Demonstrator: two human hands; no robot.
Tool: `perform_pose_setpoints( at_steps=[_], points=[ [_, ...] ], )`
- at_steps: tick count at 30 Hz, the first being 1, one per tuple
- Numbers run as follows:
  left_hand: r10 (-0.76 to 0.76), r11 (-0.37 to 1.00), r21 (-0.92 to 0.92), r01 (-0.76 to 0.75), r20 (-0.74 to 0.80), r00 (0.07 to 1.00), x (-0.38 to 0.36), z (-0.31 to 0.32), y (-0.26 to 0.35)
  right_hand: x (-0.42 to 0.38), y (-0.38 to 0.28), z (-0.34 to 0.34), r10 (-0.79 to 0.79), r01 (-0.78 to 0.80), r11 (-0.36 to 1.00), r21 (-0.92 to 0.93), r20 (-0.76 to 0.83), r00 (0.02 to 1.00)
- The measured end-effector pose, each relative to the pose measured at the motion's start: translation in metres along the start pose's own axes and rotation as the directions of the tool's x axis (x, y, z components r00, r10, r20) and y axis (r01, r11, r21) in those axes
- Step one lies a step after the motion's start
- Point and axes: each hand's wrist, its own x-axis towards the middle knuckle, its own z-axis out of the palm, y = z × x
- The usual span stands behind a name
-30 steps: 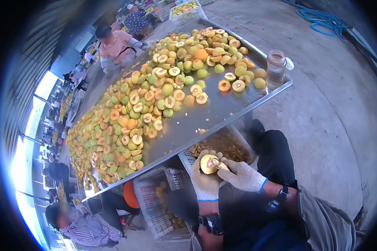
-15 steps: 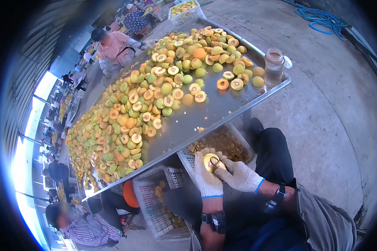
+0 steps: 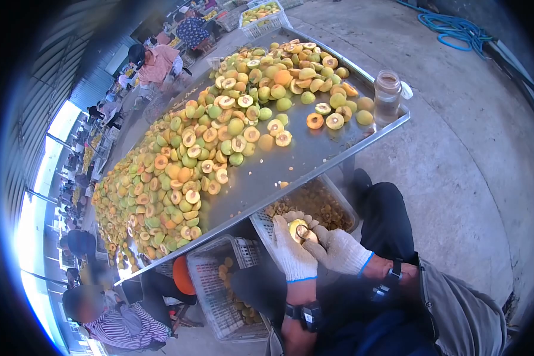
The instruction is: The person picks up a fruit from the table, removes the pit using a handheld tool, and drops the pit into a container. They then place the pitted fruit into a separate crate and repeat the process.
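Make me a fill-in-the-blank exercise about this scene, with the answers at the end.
The fruit in the left hand has its cut side turned ____ from the palm.
On the table stands exactly ____ bottle.
The coiled hose is coloured ____.

Answers: away; one; blue.

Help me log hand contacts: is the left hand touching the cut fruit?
Touching. The head view shows the gloved left hand cupped around the cut fruit, with no visible gap between them.
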Motion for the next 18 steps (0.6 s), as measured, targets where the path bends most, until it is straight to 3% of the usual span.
perform_pose_setpoints(
  at_steps=[3, 6, 8, 12, 15, 18],
  points=[
    [0.051, 0.999, -0.016, -0.051, 0.015, 0.999, -0.006, 0.006, 0.006, 0.002, -0.007, -0.006, 0.066, -0.066, 0.998, -0.009, 0.067, 0.996],
    [0.066, 0.998, 0.001, -0.066, 0.027, 0.997, -0.008, 0.005, 0.006, -0.002, 0.002, 0.0, 0.006, -0.015, 0.992, 0.129, 0.064, 0.998],
    [0.072, 0.997, 0.013, -0.072, 0.036, 0.997, -0.009, 0.003, 0.004, -0.003, 0.003, 0.0, 0.007, -0.017, 0.992, 0.125, 0.079, 0.997],
    [0.073, 0.986, 0.146, -0.079, 0.042, 0.996, -0.008, 0.004, 0.007, -0.003, 0.008, 0.0, 0.004, -0.03, 0.985, 0.171, 0.152, 0.988],
    [0.108, 0.973, 0.199, -0.114, 0.04, 0.993, -0.006, 0.005, 0.004, -0.004, 0.004, -0.006, 0.053, -0.09, 0.979, 0.181, 0.2, 0.978],
    [0.12, 0.975, 0.182, -0.124, 0.032, 0.992, -0.005, 0.007, 0.004, -0.008, -0.016, -0.015, 0.078, -0.096, 0.989, 0.111, 0.151, 0.985]
  ],
)
